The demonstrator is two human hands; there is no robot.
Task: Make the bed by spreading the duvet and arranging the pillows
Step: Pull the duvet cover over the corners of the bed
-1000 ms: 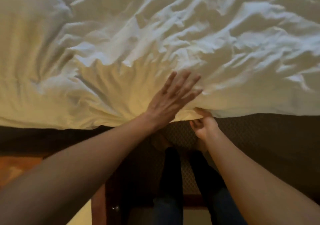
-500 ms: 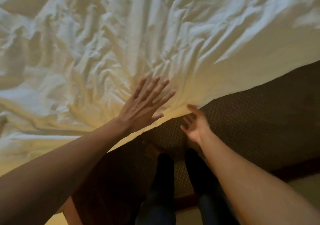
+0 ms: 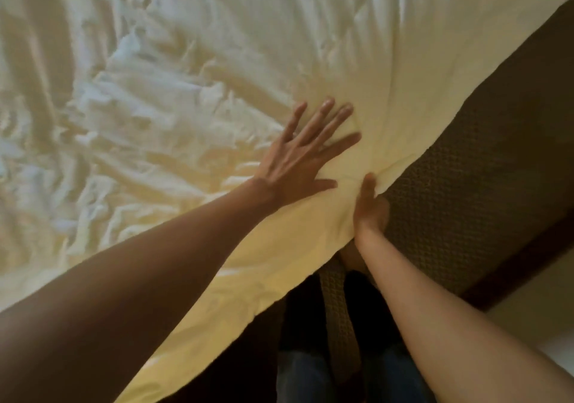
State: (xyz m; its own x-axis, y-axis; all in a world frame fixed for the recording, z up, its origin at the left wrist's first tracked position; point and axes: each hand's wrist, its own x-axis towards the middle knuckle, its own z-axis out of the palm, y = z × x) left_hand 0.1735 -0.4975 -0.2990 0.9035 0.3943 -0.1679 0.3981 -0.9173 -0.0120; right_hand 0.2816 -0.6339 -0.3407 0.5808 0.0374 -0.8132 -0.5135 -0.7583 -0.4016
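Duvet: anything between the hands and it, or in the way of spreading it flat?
Nothing visible. The left hand lies flat on the duvet, fingers spread; the right hand pinches its near edge. Ahead, only the duvet's own wrinkles show, no other item on it.

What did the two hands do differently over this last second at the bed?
The right hand let go of the duvet edge half a second ago and opened just below it. It has now taken hold of that edge again, thumb on top. The left hand stayed flat on the duvet beside it, fingers spread. The duvet is still wrinkled.
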